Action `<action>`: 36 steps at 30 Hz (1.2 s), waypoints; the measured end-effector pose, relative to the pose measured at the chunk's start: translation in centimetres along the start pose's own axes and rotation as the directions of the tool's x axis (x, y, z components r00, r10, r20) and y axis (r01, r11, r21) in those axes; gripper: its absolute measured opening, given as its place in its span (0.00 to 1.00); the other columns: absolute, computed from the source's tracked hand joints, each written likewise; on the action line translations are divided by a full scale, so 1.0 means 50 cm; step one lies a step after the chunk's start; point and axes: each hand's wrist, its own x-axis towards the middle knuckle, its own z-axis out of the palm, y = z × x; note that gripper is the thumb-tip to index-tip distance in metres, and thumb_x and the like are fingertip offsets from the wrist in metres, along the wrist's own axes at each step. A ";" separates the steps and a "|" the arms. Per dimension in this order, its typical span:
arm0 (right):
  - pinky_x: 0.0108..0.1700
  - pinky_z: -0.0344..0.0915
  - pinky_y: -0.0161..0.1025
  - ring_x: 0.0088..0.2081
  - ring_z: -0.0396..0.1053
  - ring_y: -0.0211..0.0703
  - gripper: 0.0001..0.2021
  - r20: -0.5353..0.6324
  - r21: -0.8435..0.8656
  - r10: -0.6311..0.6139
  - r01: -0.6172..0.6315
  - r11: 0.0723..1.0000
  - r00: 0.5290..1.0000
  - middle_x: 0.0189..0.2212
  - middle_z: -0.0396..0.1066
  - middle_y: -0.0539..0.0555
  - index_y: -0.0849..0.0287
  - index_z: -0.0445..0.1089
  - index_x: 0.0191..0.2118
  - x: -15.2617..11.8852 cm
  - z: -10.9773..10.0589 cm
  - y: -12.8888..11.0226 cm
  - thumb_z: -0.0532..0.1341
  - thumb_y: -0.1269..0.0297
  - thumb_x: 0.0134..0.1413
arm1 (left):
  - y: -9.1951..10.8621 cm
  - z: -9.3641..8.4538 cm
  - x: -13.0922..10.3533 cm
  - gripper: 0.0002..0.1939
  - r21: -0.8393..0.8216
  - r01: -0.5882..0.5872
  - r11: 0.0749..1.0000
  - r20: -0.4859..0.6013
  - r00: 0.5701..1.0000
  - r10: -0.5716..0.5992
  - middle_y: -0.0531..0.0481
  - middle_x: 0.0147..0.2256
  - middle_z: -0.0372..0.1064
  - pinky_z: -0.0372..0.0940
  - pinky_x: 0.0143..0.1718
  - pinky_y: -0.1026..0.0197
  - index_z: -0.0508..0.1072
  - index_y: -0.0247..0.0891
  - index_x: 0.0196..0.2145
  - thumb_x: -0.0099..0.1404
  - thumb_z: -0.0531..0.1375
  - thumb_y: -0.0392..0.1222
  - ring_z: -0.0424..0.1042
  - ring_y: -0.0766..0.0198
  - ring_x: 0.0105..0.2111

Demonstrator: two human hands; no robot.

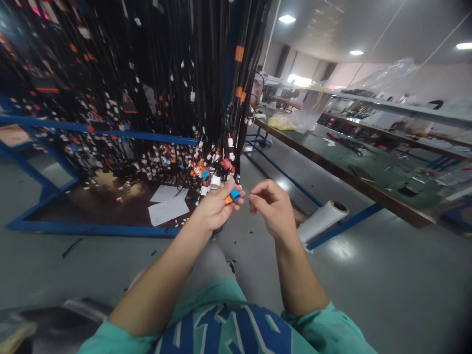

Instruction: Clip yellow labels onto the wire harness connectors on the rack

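My left hand [217, 204] is closed around a blue connector [235, 195] with an orange part [228, 200] beside it. Just to the right, my right hand [271, 204] is pinched, thumb against forefinger; anything between those fingertips is too small to make out. A small gap separates the two hands. Behind my left hand hang the ends of black wire harnesses [206, 98], with white connectors [215, 182], a red connector [225, 164] and orange ones clustered there.
A blue metal rack [147, 136] carries the harnesses on the left, with white paper sheets [168, 210] on its base. To the right stands a green-topped workbench [354, 157]. A roll of clear film [320, 221] leans under it. Small scraps lie on the floor.
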 end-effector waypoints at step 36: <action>0.34 0.63 0.36 0.32 0.65 0.36 0.01 0.003 -0.039 -0.125 0.125 0.991 0.992 0.28 0.67 0.50 0.56 0.73 0.27 -0.005 0.006 0.016 0.65 0.66 0.46 | 0.009 0.005 -0.021 0.19 0.183 0.067 0.981 0.087 0.993 -0.084 0.56 0.12 0.59 0.50 0.08 0.76 0.64 0.32 0.20 0.68 0.51 0.40 0.58 0.77 0.09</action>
